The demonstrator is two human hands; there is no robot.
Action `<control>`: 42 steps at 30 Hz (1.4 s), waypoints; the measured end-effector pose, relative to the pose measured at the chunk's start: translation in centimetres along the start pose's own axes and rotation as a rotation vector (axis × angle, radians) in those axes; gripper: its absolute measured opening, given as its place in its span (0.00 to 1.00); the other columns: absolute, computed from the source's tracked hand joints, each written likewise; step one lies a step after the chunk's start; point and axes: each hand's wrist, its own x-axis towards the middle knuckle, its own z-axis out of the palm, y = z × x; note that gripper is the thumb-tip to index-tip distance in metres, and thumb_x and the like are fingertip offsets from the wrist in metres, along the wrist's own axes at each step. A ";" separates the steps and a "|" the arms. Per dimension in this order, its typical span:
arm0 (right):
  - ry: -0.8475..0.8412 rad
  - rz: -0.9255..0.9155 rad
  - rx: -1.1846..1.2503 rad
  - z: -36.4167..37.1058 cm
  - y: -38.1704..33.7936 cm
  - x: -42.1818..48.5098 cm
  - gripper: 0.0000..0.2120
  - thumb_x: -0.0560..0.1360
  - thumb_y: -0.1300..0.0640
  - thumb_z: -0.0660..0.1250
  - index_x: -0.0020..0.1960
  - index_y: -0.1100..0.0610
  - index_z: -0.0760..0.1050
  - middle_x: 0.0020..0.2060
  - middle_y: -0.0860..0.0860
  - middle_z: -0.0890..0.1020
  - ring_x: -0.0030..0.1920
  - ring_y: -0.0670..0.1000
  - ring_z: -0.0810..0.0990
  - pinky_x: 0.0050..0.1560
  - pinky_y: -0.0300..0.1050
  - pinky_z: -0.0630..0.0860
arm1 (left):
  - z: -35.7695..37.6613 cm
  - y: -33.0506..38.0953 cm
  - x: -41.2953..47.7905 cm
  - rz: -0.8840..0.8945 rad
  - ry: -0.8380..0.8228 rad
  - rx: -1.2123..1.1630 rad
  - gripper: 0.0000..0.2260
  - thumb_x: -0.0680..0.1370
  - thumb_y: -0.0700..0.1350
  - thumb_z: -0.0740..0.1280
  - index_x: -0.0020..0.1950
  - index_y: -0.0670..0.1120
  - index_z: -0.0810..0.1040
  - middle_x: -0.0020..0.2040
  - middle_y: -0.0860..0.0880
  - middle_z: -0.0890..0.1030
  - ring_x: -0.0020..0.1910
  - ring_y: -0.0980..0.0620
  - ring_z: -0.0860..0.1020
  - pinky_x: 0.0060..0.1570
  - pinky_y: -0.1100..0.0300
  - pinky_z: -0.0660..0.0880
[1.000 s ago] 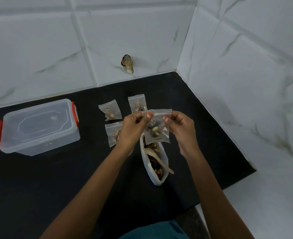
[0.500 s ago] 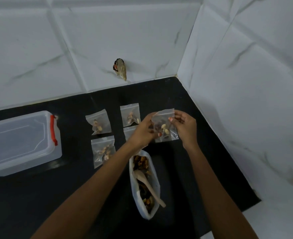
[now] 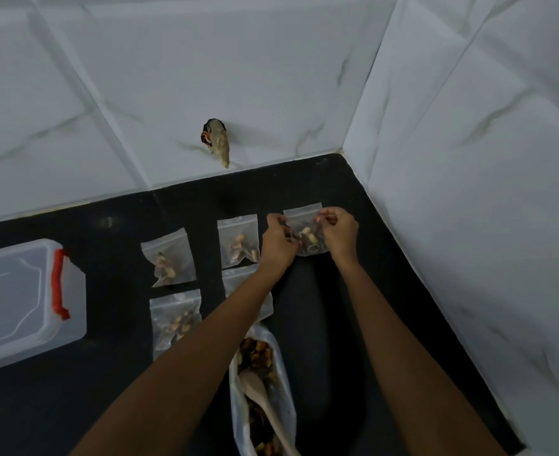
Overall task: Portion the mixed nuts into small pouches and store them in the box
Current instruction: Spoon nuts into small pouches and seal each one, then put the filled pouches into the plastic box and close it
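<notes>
Head view: we have carried the newly filled pouch point(image 3: 302, 216) from above the nut bag point(image 3: 284, 409) to the far right of the surface point(image 3: 113, 373), beside the other pouches point(image 3: 238, 240). Left hand point(image 3: 279, 241) and right hand point(image 3: 339, 233) each keep a pinching grip on its sides. We judge this portion done; the box point(image 3: 24, 307) waits, lidded, at left.

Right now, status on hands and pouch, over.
Left hand, right hand: both pinching the filled pouch. Box lid on, far left. Nut bag with spoon below left forearm.
</notes>
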 end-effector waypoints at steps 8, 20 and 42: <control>-0.058 -0.077 -0.149 1.5 0.9 1.2 0.08 0.74 0.65 0.65 0.53 0.62 0.77 0.51 0.57 0.79 0.48 0.49 0.77 0.47 0.36 0.71 | 0.7 -1.2 1.9 0.014 0.087 0.251 0.14 0.74 0.37 0.66 0.59 0.41 0.73 0.59 0.41 0.72 0.57 0.45 0.73 0.58 0.53 0.72; 0.047 -0.284 -0.440 0.2 -0.9 -2.9 0.09 0.76 0.62 0.63 0.55 0.61 0.76 0.56 0.55 0.76 0.55 0.52 0.74 0.55 0.44 0.73 | -1.8 -0.1 -1.6 0.137 0.102 0.233 0.14 0.75 0.36 0.64 0.61 0.40 0.73 0.60 0.41 0.73 0.56 0.45 0.75 0.57 0.54 0.73; -0.093 -0.799 -0.959 12.1 -6.0 -25.9 0.28 0.76 0.46 0.50 0.70 0.58 0.65 0.68 0.59 0.70 0.68 0.60 0.69 0.65 0.59 0.61 | -24.2 -10.6 -18.8 0.215 0.410 1.164 0.29 0.81 0.60 0.44 0.73 0.50 0.33 0.76 0.47 0.35 0.69 0.49 0.29 0.65 0.45 0.25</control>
